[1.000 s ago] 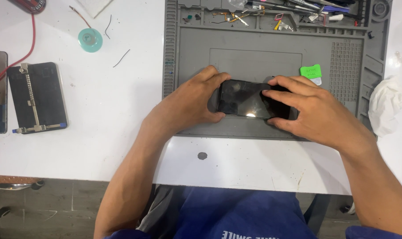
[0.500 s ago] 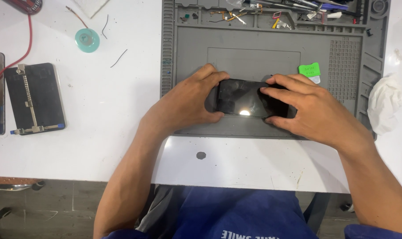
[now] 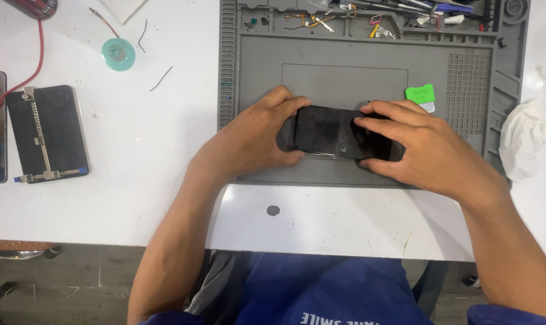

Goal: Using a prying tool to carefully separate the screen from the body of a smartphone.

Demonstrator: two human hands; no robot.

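A black smartphone (image 3: pixel 330 131) lies lengthwise over the grey repair mat (image 3: pixel 345 72), screen up. My left hand (image 3: pixel 255 135) grips its left end, thumb on the near edge and fingers on the far edge. My right hand (image 3: pixel 423 147) covers its right end, fingers pressed flat on the glass and thumb under the near edge. The phone's right end is hidden beneath that hand.
A green pick (image 3: pixel 420 94) lies on the mat beside my right hand. Small tools and parts (image 3: pixel 369 15) fill the mat's far trays. On the white table: a clamped phone (image 3: pixel 44 133), a teal tape roll (image 3: pixel 118 54), a red cable (image 3: pixel 26 78), crumpled tissue (image 3: pixel 522 147).
Both hands stay on the phone. The glare on the screen has faded, so the phone has tilted slightly; the hands have hardly shifted.
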